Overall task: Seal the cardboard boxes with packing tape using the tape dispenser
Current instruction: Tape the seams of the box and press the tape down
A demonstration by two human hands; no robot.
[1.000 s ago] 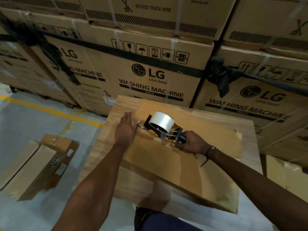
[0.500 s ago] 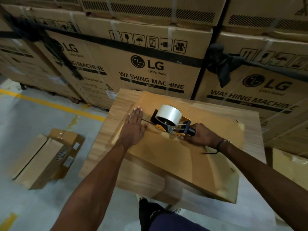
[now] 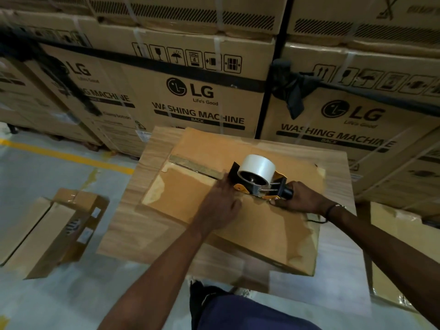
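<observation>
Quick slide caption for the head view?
Right hand pulls tape dispenser along box seam; left hand presses beside it.

1 head view looks forward and down, close over the box [image 3: 238, 225], stacked cartons [image 3: 204, 96] behind.

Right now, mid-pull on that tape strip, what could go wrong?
1. The left hand sits right beside the tape dispenser; its fingers could catch the front edge.
2. The right hand steers alone, so the tape strip may drift off the seam.
3. The box overhangs the table and could tip.
</observation>
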